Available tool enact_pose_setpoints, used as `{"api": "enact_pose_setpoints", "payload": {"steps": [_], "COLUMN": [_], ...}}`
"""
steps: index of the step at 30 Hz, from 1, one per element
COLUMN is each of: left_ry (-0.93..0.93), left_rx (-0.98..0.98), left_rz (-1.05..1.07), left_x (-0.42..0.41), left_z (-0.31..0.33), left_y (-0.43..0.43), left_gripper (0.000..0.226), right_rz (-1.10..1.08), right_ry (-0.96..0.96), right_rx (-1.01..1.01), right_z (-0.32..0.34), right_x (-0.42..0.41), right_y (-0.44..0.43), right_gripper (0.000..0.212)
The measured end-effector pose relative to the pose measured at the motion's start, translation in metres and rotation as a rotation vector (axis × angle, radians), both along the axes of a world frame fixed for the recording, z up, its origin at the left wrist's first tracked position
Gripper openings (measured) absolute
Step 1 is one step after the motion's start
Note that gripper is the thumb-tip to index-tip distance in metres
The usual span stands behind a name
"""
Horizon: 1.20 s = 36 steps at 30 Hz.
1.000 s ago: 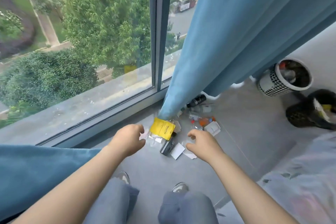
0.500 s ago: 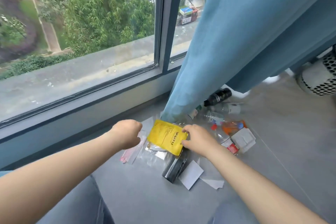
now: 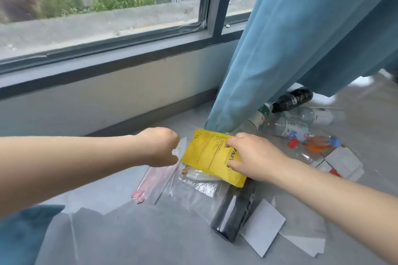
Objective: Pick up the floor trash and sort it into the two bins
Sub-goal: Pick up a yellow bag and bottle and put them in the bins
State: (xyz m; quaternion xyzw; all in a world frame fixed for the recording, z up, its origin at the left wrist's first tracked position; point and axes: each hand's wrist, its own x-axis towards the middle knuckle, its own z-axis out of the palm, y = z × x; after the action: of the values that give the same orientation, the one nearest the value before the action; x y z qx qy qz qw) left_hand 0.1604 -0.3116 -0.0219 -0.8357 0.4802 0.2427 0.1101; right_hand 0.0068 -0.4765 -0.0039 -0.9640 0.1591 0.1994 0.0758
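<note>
Trash lies scattered on the grey floor under the window. My right hand [image 3: 249, 155] grips the right edge of a yellow pouch [image 3: 206, 157] with black print, thumb underneath and fingers on top. The pouch rests tilted over a foil wrapper [image 3: 200, 184] and clear plastic. To its left, my left hand [image 3: 160, 146] is curled around the top of a clear plastic bag [image 3: 150, 180] with a red strip, which trails down to the floor. A black roll [image 3: 233, 211] and a white card [image 3: 262, 228] lie nearer me. Neither bin is in view.
A blue curtain [image 3: 301, 38] hangs down to the floor just behind the pouch. Past it lie a dark bottle [image 3: 293, 99], clear plastic bottles [image 3: 286, 128], a crushed orange bottle [image 3: 318, 143] and a white box [image 3: 344, 163]. The window wall [image 3: 107, 97] runs along the left.
I have come down much closer to the floor. My right hand has taken hold of the yellow pouch. The bins have dropped out of view to the right.
</note>
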Motion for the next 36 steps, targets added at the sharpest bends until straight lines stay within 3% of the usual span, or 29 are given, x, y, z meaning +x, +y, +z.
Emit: {"api": "enact_pose_setpoints", "payload": {"steps": [6,18,24,27,33,36], "left_ry": [0.072,0.208,0.223,0.187,0.183,0.184], "left_rx": [-0.049,-0.161,-0.127,-0.111,-0.042,-0.047], "left_rz": [0.098,0.321,0.343,0.367,0.483,0.530], "left_x": [-0.005,-0.005,-0.005,-0.002,0.009,0.013], "left_z": [-0.010,-0.025,-0.039,-0.043,-0.052,-0.056], "left_y": [0.027,0.040,0.044,0.048,0.061,0.063], "left_gripper": [0.038,0.034,0.043,0.048,0.051,0.059], "right_rz": [-0.078,-0.228,-0.216,-0.211,-0.316,-0.345], "right_ry": [0.006,0.015,0.080,0.053,-0.089,-0.090], "right_rx": [0.016,0.053,-0.073,-0.095,0.200,0.290], "right_z": [0.005,-0.017,-0.033,-0.036,-0.034,-0.031], "right_x": [-0.026,0.010,0.021,0.023,0.019,0.017], "right_y": [0.007,0.003,0.006,0.008,0.006,0.011], "right_gripper": [0.046,0.070,0.085,0.074,0.027,0.017]}}
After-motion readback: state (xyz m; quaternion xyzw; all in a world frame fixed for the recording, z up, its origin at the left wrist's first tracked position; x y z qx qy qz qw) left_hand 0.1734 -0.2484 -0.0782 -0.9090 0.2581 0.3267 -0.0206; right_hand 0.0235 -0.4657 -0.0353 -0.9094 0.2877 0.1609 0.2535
